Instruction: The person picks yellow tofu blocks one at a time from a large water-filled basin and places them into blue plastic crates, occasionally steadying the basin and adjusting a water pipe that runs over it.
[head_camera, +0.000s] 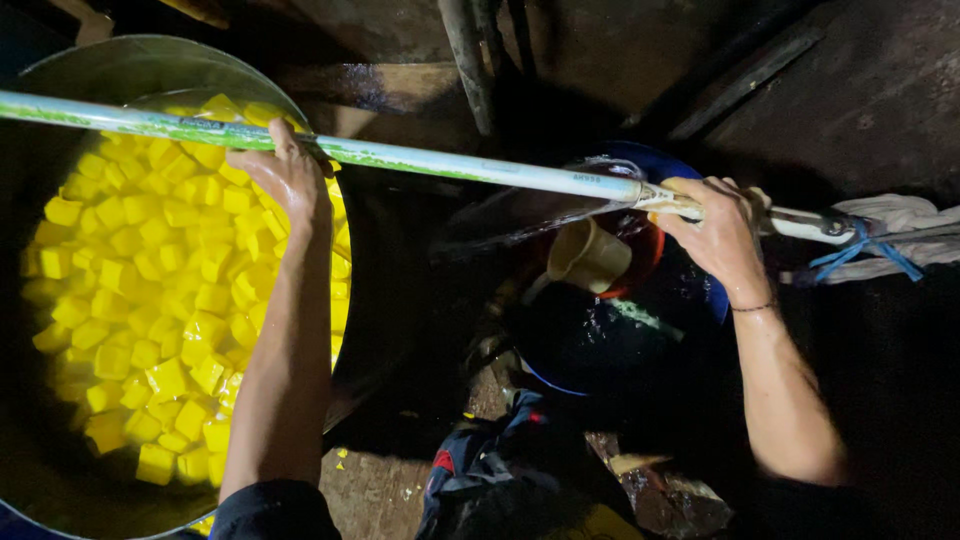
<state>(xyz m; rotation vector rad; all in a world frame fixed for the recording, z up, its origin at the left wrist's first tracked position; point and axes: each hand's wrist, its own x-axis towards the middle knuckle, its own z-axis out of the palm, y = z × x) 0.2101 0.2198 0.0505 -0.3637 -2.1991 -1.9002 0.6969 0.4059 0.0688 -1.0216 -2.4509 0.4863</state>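
A long white pole (480, 170) with green smears runs across the view from left to right. My left hand (285, 180) grips it over a big metal pot (120, 65). My right hand (715, 230) holds the pole near its right end, above a dark blue tub (620, 340). The pot is full of yellow cubes (160, 290) floating in yellow liquid. A beige plastic scoop cup (590, 255) lies in the tub beside an orange vessel (640, 265).
White cloth with a blue cord (880, 240) is tied on the pole's right end. Dark crumpled cloth (490, 470) lies on the wet dirty floor below. Dark pipes and planks (475, 60) stand at the top.
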